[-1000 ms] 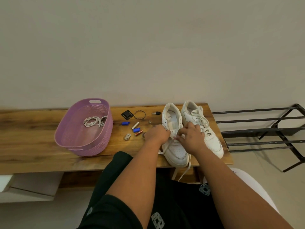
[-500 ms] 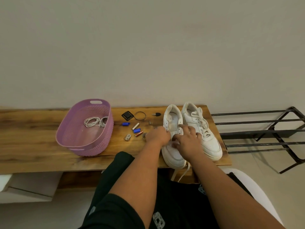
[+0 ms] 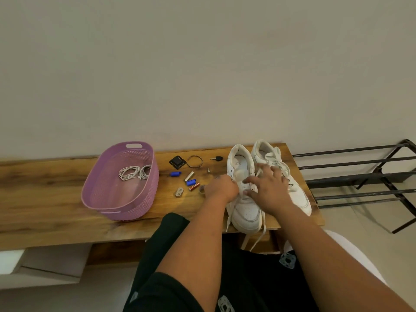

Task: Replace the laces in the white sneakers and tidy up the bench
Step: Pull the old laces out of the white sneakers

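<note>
The left hand [image 3: 221, 188] was curled at the near eyelets of the left white leather sneaker [image 3: 244, 194], apparently pinching the white flat lace [image 3: 256, 239], though the fingers hid the contact. The right hand [image 3: 270, 188] hovered with fingers spread and held nothing, over the gap between that shoe and the right white sneaker [image 3: 292, 188], which stood laced just beside it. Both shoes sat at the right end of the wooden table [image 3: 45, 199], toes near the front edge. Two loose lace ends hung over that edge; a hard pull could have dragged the shoe off. Small batteries [image 3: 191, 182], a blue clip [image 3: 175, 174] and a key [image 3: 217, 158] lay near the left wrist and could have been swept away. The coiled replacement white laces [image 3: 134, 172] lay in the purple plastic basket [image 3: 94, 194], well apart.
</note>
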